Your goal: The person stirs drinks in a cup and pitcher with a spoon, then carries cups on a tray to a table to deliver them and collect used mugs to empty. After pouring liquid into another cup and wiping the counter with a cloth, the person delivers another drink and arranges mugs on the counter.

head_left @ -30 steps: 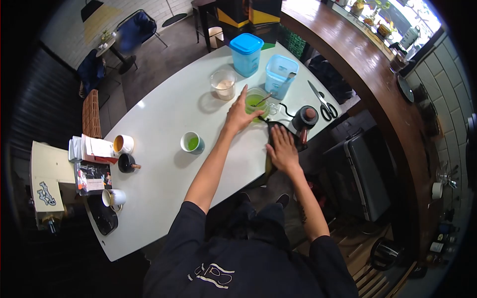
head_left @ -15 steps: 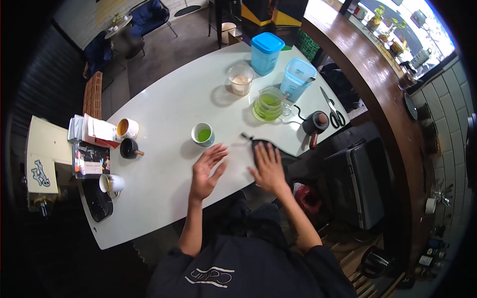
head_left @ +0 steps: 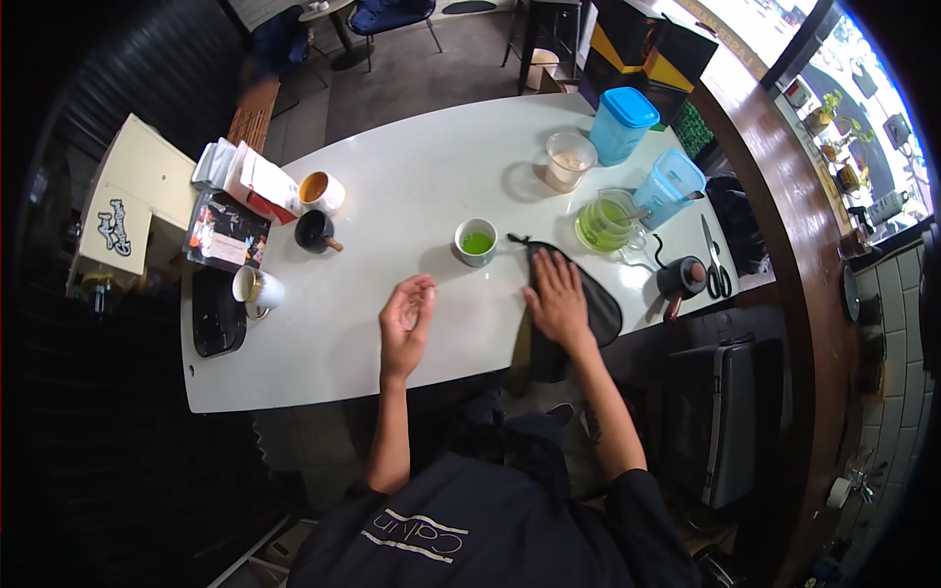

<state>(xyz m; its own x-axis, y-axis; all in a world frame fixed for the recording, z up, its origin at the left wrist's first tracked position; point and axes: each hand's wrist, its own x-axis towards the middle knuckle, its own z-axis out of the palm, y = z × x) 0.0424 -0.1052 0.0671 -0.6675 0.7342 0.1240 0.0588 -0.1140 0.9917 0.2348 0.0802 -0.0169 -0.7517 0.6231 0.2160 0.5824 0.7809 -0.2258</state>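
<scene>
My right hand (head_left: pixel 559 299) lies flat, fingers stretched, on a dark cloth-like piece (head_left: pixel 600 312) with a small loop or knot at its far corner. This piece hangs partly over the table's near edge; its exact kind is unclear. My left hand (head_left: pixel 406 318) is held over the white table (head_left: pixel 333 367), holding nothing, its fingers loosely bent and thumb apart. Beyond and between both hands stands a small pale cup (head_left: pixel 476 257) of green liquid. To the right, a glass jug (head_left: pixel 606 233) contains green liquid and a spoon-like handle.
Two blue containers (head_left: pixel 623 132), a clear tub (head_left: pixel 569 174), a black pot with a wooden knob (head_left: pixel 680 279) and scissors (head_left: pixel 717 269) stand or lie at right. At left are a black bowl (head_left: pixel 314 230), a white mug (head_left: pixel 259 287), an orange-lined cup (head_left: pixel 323 191) and a black tray (head_left: pixel 218 316).
The view has swung, shifting the table's things rightward. My left hand has drawn away from the cup. More of the dark piece shows under my right hand, which stays flat on it.
</scene>
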